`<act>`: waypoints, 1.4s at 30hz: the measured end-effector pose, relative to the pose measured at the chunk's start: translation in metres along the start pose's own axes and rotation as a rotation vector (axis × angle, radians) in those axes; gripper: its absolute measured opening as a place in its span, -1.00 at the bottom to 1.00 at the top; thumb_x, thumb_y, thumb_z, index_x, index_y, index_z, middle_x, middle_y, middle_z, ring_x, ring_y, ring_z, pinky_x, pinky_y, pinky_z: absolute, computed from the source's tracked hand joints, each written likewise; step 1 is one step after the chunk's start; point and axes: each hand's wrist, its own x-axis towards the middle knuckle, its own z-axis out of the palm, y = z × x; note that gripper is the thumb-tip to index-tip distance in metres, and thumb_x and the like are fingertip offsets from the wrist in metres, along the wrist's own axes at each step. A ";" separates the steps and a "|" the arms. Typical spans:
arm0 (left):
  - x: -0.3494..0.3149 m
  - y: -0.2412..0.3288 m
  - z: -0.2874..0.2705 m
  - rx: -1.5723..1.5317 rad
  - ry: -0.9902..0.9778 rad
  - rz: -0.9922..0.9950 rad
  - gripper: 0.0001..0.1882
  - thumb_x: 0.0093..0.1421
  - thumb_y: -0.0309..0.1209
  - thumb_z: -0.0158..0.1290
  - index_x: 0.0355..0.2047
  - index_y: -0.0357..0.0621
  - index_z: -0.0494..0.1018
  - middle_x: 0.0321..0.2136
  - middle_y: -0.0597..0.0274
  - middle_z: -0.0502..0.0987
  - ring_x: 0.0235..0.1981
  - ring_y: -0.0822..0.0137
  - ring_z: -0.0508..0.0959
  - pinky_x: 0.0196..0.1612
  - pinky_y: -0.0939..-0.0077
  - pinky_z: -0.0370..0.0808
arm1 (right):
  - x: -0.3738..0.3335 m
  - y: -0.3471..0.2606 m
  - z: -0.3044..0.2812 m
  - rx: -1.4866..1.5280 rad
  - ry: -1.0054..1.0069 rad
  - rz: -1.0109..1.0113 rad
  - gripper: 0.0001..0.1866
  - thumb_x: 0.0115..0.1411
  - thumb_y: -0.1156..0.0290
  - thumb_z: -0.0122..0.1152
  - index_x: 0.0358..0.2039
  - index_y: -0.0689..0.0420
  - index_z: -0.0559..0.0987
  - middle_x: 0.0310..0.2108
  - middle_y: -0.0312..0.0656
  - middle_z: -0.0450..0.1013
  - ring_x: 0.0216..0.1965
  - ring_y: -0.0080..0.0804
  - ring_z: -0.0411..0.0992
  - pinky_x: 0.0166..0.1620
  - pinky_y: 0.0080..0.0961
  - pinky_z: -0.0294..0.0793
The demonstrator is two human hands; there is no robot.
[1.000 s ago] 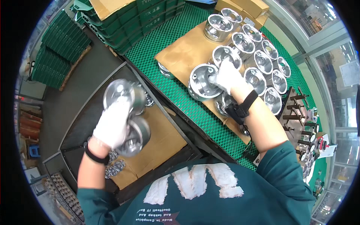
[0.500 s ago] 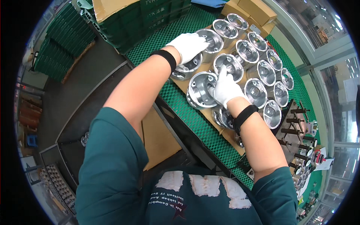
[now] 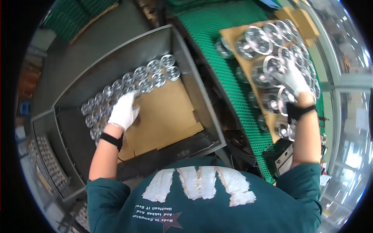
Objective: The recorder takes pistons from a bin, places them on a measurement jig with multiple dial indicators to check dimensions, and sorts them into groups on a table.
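Observation:
My left hand (image 3: 125,109), in a white glove, reaches into a dark metal bin (image 3: 202,91) at the left. Its fingertips are at the rows of shiny metal pistons (image 3: 168,60), and its thumb stands apart over the cardboard; nothing shows in its grasp. At the right, my gloved right hand (image 3: 293,79) is over a group of larger-looking pistons (image 3: 259,39) on a sheet of cardboard (image 3: 230,35). Thumb and fingers are spread at the rim of one piston (image 3: 268,64); motion blur hides the exact contact.
The cardboard at the right lies on a green checkered mat (image 3: 211,68), with more pistons (image 3: 224,48) showing below its left edge. Cardboard boxes (image 3: 303,23) stand at the far right. A second cardboard sheet (image 3: 163,120) lines the bin. Green crates (image 3: 72,17) stand at the far left.
My view has turned left, bringing the bin into full sight. My left hand has left the pistons on the table and moved left over the bin. My right hand stays among the table's pistons.

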 end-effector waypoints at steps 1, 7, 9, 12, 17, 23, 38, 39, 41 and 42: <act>-0.044 -0.028 0.010 0.085 -0.083 -0.200 -0.49 0.12 -0.40 0.15 0.11 -0.15 0.39 0.02 -0.11 0.51 0.05 -0.11 0.49 0.13 0.13 0.43 | -0.014 -0.030 -0.010 0.093 0.021 0.009 -0.31 0.12 0.24 0.32 0.21 0.25 0.34 0.01 0.17 0.48 0.08 0.04 0.45 0.11 -0.26 0.42; -0.208 -0.122 0.039 0.147 -0.635 -0.733 -0.50 0.09 -0.30 0.22 0.06 -0.11 0.44 -0.02 -0.10 0.55 0.04 -0.10 0.53 0.10 0.08 0.48 | -0.087 -0.172 0.005 0.418 -0.315 0.077 -0.38 0.15 0.38 0.31 0.24 0.13 0.41 -0.04 0.04 0.52 -0.13 -0.23 0.56 -0.01 -0.40 0.53; -0.223 -0.132 0.040 0.123 -0.649 -0.763 -0.50 0.10 -0.30 0.21 0.06 -0.11 0.44 -0.02 -0.10 0.55 0.05 -0.10 0.53 0.10 0.09 0.48 | -0.085 -0.206 0.034 0.336 -0.463 -0.135 -0.36 0.11 0.33 0.35 0.22 0.12 0.41 -0.07 0.03 0.52 -0.20 -0.24 0.56 -0.06 -0.38 0.55; -0.211 -0.147 0.047 0.098 -0.682 -0.779 -0.47 0.10 -0.30 0.22 0.09 -0.13 0.43 -0.01 -0.12 0.54 0.05 -0.10 0.53 0.10 0.10 0.48 | -0.057 -0.243 0.086 0.207 -0.638 -0.259 -0.40 0.14 0.19 0.29 0.17 0.10 0.43 0.02 0.06 0.49 -0.10 -0.04 0.53 -0.01 -0.25 0.53; -0.144 -0.177 0.081 0.113 -0.709 -0.674 -0.50 0.11 -0.33 0.19 0.07 -0.17 0.43 -0.04 -0.14 0.55 0.01 -0.11 0.53 0.07 0.09 0.49 | 0.014 -0.259 0.186 0.096 -0.652 -0.347 -0.42 0.20 0.12 0.21 0.17 0.12 0.43 0.09 0.04 0.45 0.07 0.04 0.44 0.14 -0.19 0.43; -0.025 -0.206 0.137 0.155 -0.679 -0.514 -0.66 0.12 -0.47 0.06 -0.06 -0.20 0.47 -0.10 -0.14 0.57 -0.06 -0.10 0.57 0.00 0.07 0.52 | 0.096 -0.248 0.342 -0.027 -0.720 -0.279 -0.38 0.19 0.21 0.15 0.22 0.22 0.36 0.18 0.10 0.37 0.20 0.00 0.34 0.24 -0.25 0.35; 0.202 -0.277 0.314 0.524 -0.515 -0.432 -0.26 0.09 -0.51 0.08 0.33 -0.11 0.19 -0.04 -0.01 0.56 -0.07 0.07 0.61 -0.13 0.21 0.59 | 0.291 -0.280 0.610 -0.321 -0.824 -0.181 -0.06 0.15 0.23 0.23 0.46 -0.05 -0.04 0.48 -0.08 -0.13 0.38 -0.06 0.13 0.36 -0.21 0.25; 0.208 -0.278 0.321 0.636 -0.613 -0.469 -0.29 0.13 -0.48 0.05 0.32 -0.16 0.18 -0.05 -0.01 0.56 -0.08 0.05 0.61 -0.06 0.17 0.56 | 0.296 -0.281 0.626 -0.362 -0.826 -0.212 0.01 0.15 0.15 0.27 0.47 -0.06 -0.13 0.48 -0.08 -0.14 0.41 -0.04 0.08 0.38 -0.23 0.22; 0.199 -0.296 0.349 0.736 -0.242 -0.304 -0.42 0.18 -0.45 -0.01 0.24 -0.21 0.27 -0.05 -0.04 0.56 -0.07 0.01 0.60 0.02 0.09 0.51 | 0.299 -0.272 0.651 -0.363 -0.824 -0.239 -0.03 0.14 0.13 0.29 0.45 -0.05 -0.05 0.46 -0.02 -0.09 0.38 -0.03 0.13 0.37 -0.23 0.24; 0.221 -0.295 0.361 0.638 -0.306 -0.329 -0.38 0.16 -0.49 -0.03 0.27 -0.22 0.22 0.00 -0.17 0.52 -0.02 -0.06 0.57 -0.01 0.10 0.54 | 0.308 -0.242 0.680 -0.372 -0.788 -0.236 -0.08 0.13 0.27 0.24 0.44 -0.04 -0.01 0.45 0.01 -0.06 0.36 0.01 0.16 0.34 -0.19 0.27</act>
